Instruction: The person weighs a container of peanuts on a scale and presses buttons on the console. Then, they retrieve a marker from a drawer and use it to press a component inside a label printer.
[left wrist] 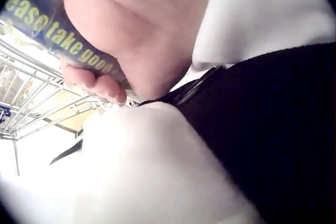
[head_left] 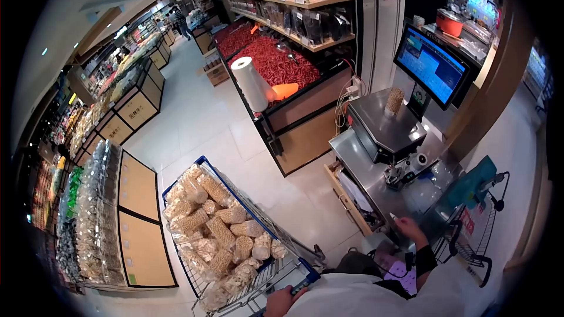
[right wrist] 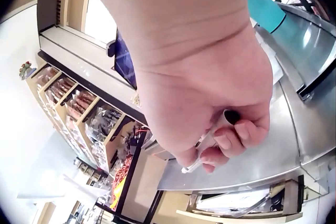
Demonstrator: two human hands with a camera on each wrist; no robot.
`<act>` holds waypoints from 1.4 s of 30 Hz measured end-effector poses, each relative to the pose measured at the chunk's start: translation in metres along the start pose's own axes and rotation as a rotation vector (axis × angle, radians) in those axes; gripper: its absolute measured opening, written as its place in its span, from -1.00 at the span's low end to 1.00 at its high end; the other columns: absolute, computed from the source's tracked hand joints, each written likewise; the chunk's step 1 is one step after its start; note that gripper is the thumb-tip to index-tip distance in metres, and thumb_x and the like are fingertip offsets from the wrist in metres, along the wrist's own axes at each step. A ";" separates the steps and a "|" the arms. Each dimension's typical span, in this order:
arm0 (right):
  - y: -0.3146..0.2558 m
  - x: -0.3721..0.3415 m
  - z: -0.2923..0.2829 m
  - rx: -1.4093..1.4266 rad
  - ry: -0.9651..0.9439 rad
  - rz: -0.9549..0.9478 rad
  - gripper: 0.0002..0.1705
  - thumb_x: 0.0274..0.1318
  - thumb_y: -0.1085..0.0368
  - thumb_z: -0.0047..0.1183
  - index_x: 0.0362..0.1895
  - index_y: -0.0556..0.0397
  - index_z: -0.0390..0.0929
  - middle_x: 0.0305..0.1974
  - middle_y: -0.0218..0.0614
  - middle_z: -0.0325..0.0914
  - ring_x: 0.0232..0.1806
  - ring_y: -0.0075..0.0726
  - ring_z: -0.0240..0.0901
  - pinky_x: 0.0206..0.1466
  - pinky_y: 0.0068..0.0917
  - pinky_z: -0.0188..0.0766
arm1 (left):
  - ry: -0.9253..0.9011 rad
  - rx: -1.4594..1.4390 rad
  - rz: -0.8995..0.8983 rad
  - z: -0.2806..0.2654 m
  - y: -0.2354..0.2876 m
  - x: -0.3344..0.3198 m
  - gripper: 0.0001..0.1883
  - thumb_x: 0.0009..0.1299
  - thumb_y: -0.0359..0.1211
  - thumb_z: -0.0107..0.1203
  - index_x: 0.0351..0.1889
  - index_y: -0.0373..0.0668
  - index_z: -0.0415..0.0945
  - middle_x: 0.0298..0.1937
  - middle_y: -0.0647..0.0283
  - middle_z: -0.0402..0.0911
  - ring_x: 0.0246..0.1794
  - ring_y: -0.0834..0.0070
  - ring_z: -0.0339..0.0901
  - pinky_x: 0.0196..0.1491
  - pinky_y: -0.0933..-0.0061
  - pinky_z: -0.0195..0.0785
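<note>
My left hand (head_left: 279, 302) grips the push handle (left wrist: 58, 29) of a shopping cart (head_left: 202, 161); in the left wrist view its fingers curl round the dark printed bar. Plastic bags of pale beans or nuts (head_left: 222, 233) fill the cart basket. My right hand (head_left: 413, 230) holds a slim pale pen-like object (right wrist: 210, 142) with a dark end, fingers bent round it, beside the metal counter (head_left: 367, 176). On the counter's scale (head_left: 385, 123) stands a similar filled bag (head_left: 394, 101), upright.
A lit touchscreen (head_left: 432, 64) stands behind the scale. Below the counter top a drawer (head_left: 346, 199) is pulled out. Left of it is a bin of red chilies (head_left: 282, 61) with a bag roll (head_left: 249, 85). Another cart (head_left: 479, 229) is at right, and a bagged-goods stand (head_left: 100, 217) at left.
</note>
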State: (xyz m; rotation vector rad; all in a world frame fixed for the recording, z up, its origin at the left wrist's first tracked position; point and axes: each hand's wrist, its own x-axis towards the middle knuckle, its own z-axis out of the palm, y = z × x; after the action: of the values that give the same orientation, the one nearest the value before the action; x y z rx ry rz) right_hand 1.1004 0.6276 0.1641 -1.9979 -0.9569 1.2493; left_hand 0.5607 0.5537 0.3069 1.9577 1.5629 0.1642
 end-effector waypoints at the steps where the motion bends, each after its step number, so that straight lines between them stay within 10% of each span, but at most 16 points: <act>1: -0.003 -0.007 -0.003 -0.004 0.006 -0.016 -0.58 0.33 -0.05 0.08 -0.32 0.06 0.61 -0.49 -0.52 0.48 -0.50 -0.61 0.32 -0.45 -0.55 0.25 | -0.001 -0.001 0.006 0.008 -0.009 0.001 -0.71 0.46 -0.19 0.01 -0.15 -0.24 0.51 -0.51 -0.07 0.56 -0.50 -0.05 0.52 -0.46 -0.05 0.32; 10: 0.007 -0.019 -0.004 -0.174 -0.112 -0.042 -0.43 0.20 -0.23 0.16 -0.30 0.10 0.66 -0.51 -0.52 0.49 -0.45 -0.59 0.31 -0.42 -0.44 0.26 | -0.040 0.258 -0.044 0.001 0.006 0.012 -0.49 0.51 0.07 -0.08 -0.11 -0.26 0.51 -0.44 -0.02 0.60 -0.50 0.13 0.55 -0.41 0.04 0.38; 12: 0.008 -0.031 -0.007 -0.188 -0.162 -0.028 -0.42 0.17 -0.25 0.19 -0.27 0.06 0.66 -0.51 -0.55 0.47 -0.45 -0.59 0.30 -0.42 -0.45 0.25 | 0.067 0.287 -0.096 -0.012 0.022 0.016 -0.38 0.41 0.17 0.00 -0.58 -0.20 0.55 -0.73 0.09 0.51 -0.66 0.16 0.56 -0.57 0.20 0.36; 13: 0.007 -0.037 -0.008 -0.175 -0.232 -0.014 -0.42 0.16 -0.26 0.19 -0.30 0.06 0.65 -0.51 -0.55 0.45 -0.45 -0.60 0.30 -0.42 -0.46 0.24 | 0.142 0.311 -0.048 0.002 0.006 0.018 -0.22 0.32 0.41 -0.09 -0.57 -0.18 0.55 -0.74 0.05 0.52 -0.63 0.09 0.59 -0.58 0.16 0.39; 18: 0.039 -0.078 -0.003 -0.120 -0.451 0.152 -0.48 0.18 -0.17 0.20 -0.21 0.08 0.65 -0.40 -0.53 0.53 -0.36 -0.59 0.37 -0.33 -0.46 0.34 | 0.238 0.339 -0.046 -0.008 0.024 0.015 -0.33 0.31 0.29 0.06 -0.60 -0.17 0.56 -0.73 0.04 0.51 -0.65 0.08 0.57 -0.56 0.13 0.42; 27: 0.320 -0.107 0.087 -0.227 -0.418 0.043 -0.45 0.38 -0.08 -0.09 -0.45 0.07 0.68 -0.55 -0.24 0.66 -0.51 -0.30 0.62 -0.34 -0.29 0.55 | 0.393 0.401 -0.031 0.004 0.008 0.014 -0.51 0.39 0.06 0.13 -0.45 -0.21 0.55 -0.56 -0.03 0.59 -0.55 -0.04 0.57 -0.47 0.02 0.38; 28: 0.287 -0.136 0.076 -0.395 -0.390 0.014 -0.76 -0.21 0.13 0.28 -0.52 0.04 0.70 -0.60 -0.12 0.57 -0.56 -0.07 0.50 -0.45 -0.12 0.41 | 0.320 0.356 -0.108 0.002 0.009 0.012 -0.54 0.43 0.03 0.12 -0.38 -0.23 0.54 -0.51 -0.04 0.61 -0.53 -0.05 0.57 -0.45 0.01 0.36; 29: 0.433 -0.094 0.139 -0.568 -0.656 -0.411 -0.54 0.17 -0.13 0.10 -0.38 0.03 0.64 -0.55 -0.21 0.54 -0.48 -0.24 0.51 -0.39 -0.16 0.37 | 0.359 0.349 -0.074 0.003 0.020 0.013 -0.53 0.45 0.04 0.09 -0.32 -0.25 0.53 -0.48 -0.05 0.61 -0.49 -0.06 0.57 -0.43 0.01 0.36; 30: 0.331 -0.153 0.092 -0.212 -0.535 0.178 -0.54 0.17 -0.11 0.02 -0.30 0.03 0.68 -0.37 0.01 0.64 -0.31 -0.01 0.60 -0.22 -0.02 0.43 | 0.404 0.338 -0.047 0.003 0.030 0.010 -0.52 0.46 0.04 0.06 -0.25 -0.26 0.51 -0.45 -0.06 0.62 -0.46 -0.07 0.58 -0.41 0.01 0.36; 33: 0.290 -0.210 0.072 -0.421 -0.378 0.418 -0.35 0.19 -0.20 -0.05 0.02 0.11 0.62 0.03 0.06 0.60 0.08 0.20 0.52 0.13 0.04 0.42 | 0.416 0.426 -0.023 0.005 0.030 0.012 -0.42 0.54 0.07 -0.09 0.03 -0.35 0.47 -0.24 -0.17 0.61 -0.27 -0.11 0.59 -0.29 0.01 0.38; 38: 0.334 -0.251 0.096 -0.290 -0.261 0.518 -0.42 0.25 -0.07 -0.06 0.03 0.20 0.59 0.02 0.10 0.59 0.10 0.21 0.51 0.15 0.00 0.44 | 0.279 0.421 -0.097 -0.002 0.023 0.016 -0.35 0.58 0.09 -0.18 0.08 -0.43 0.48 -0.13 -0.20 0.62 -0.20 -0.09 0.59 -0.23 0.06 0.37; 42: 0.363 -0.245 0.110 -0.260 -0.157 0.552 -0.49 0.31 -0.03 -0.12 0.08 0.07 0.56 0.01 0.12 0.56 0.11 0.24 0.48 0.16 0.03 0.42 | 0.277 0.343 -0.139 -0.007 0.006 0.017 -0.38 0.61 0.03 -0.19 -0.03 -0.49 0.49 -0.50 0.03 0.52 -0.58 0.25 0.41 -0.49 0.16 0.21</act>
State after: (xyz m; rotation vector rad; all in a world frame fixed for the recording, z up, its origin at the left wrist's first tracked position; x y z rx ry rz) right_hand 1.0218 0.2335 -0.0406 -2.5074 -0.6818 1.6596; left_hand 0.5677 0.5710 0.3107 2.1439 2.0124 0.1196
